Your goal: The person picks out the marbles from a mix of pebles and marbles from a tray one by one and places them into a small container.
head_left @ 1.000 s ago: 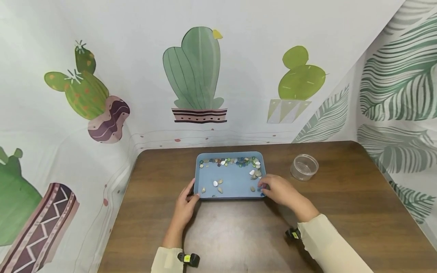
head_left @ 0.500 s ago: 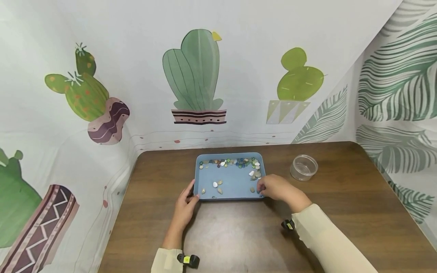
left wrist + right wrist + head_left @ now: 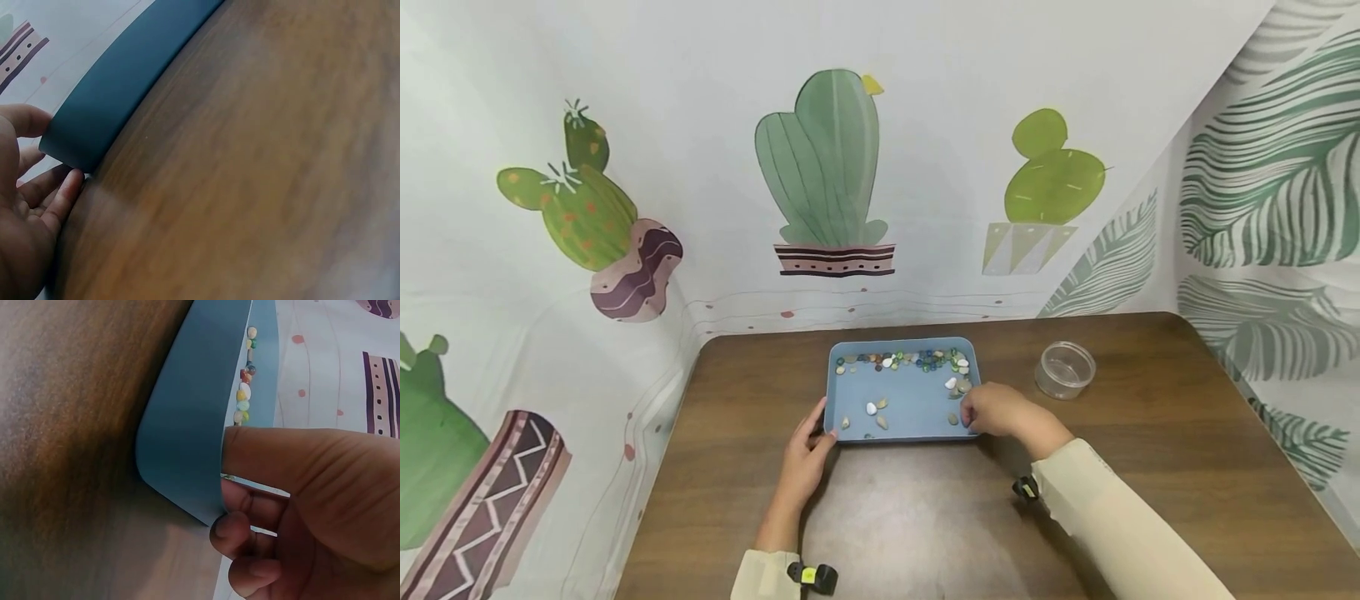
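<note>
A shallow blue tray (image 3: 910, 400) lies on the table, with small stones and glass pebbles in it. My left hand (image 3: 806, 454) grips its near left corner, thumb at the front and fingers along the side. In the left wrist view, those fingers meet the tray's outer wall (image 3: 106, 94). My right hand (image 3: 1000, 410) reaches over the near right corner, thumb and index finger dipping inside. Their tips are hidden behind the wall (image 3: 187, 400) in the right wrist view, so I cannot tell whether they pinch a pebble. A greyish stone (image 3: 952, 419) lies just left of them.
Colourful pebbles (image 3: 928, 362) line the tray's far side. Pale stones (image 3: 951, 383) cluster at its right; a white stone (image 3: 871, 408) and a few tan ones lie lower left. A clear round container (image 3: 1065, 370) stands right of the tray on the wooden table (image 3: 895, 517).
My right hand has lowered its fingertips into the near right corner and shifted slightly left; a blue pebble seen there earlier is now covered. My left hand keeps its place on the tray.
</note>
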